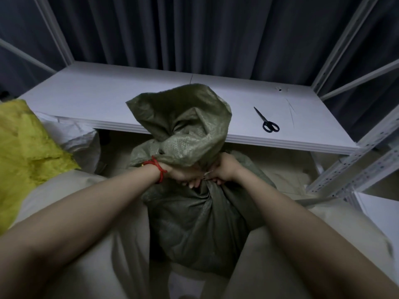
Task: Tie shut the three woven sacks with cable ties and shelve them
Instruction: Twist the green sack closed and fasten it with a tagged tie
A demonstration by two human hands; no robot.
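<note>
Both hands are clamped together on the gathered neck of the green sack (194, 216), which stands upright on the floor between the person's knees. The left hand (176, 172), with a red cord (158, 168) at its wrist, wraps the neck from one side; the right hand (222, 169) closes on it from the other, fingers curled under. A small pale sliver shows between the two hands; it may be a cable tie, but it is too small to tell. Above the grip, the loose mouth of the sack fans up and flops open.

To the left, near the person's arm, lies a yellow sack (23, 147), and just beyond it a white sack (79, 139), its mouth seemingly not yet tied, though this is hard to make out. Farther off, the white shelf (108, 98) runs across the view with black scissors (267, 121) lying on it to the right, well apart from the hands. A dark curtain hangs behind.

The risk, as I judge it, is in the cinch: if the bunched fabric spreads while one hand lets go to pull the tie, the neck could slip loose and close only part of the mouth. The flopping top could also snag on the shelf edge when the sack is lifted.
</note>
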